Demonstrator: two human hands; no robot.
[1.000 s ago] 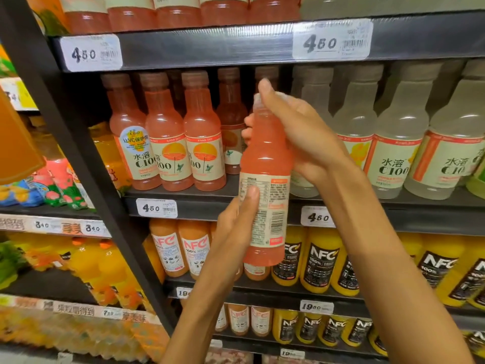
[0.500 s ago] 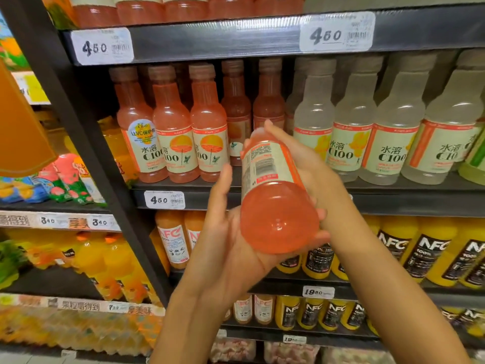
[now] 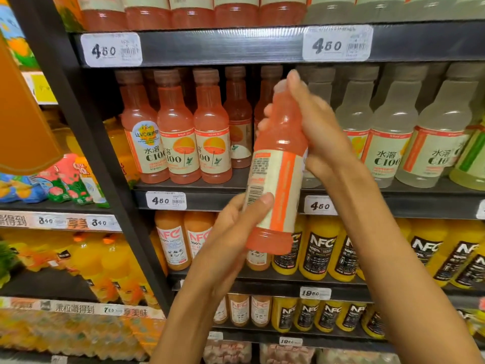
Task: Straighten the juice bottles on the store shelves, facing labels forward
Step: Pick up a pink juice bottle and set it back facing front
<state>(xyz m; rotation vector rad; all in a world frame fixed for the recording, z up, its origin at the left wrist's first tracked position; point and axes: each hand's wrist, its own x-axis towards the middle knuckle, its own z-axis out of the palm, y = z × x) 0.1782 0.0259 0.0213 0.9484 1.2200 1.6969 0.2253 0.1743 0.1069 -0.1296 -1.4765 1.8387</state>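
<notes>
We are holding a pink juice bottle (image 3: 278,164) out in front of the shelves, nearly upright and leaning a little, its cap toward the top. Our right hand (image 3: 312,127) is wrapping its fingers round the neck and shoulder of the bottle, while our left hand (image 3: 236,232) is gripping the lower body, thumb (image 3: 258,206) lying across the label beside the barcode. The back of the label, with small print and an orange stripe, is facing us.

Behind the bottle, the middle shelf (image 3: 210,200) is carrying a row of pink bottles (image 3: 178,143) on the left, their labels turned forward to varying degrees, and a row of pale cloudy bottles (image 3: 388,143) on the right. The bottle and our right hand are covering the place where the two rows meet, so we cannot tell what is standing there. White price tags (image 3: 165,200) are sitting on the shelf edges. On the shelf below, orange bottles with white labels (image 3: 172,245) are standing beside yellow bottles with black labels (image 3: 319,250); our left forearm is crossing in front of some of them. A dark upright post (image 3: 86,143) is separating this bay from the neighbouring one, where colourful packs (image 3: 68,182) are lying.
</notes>
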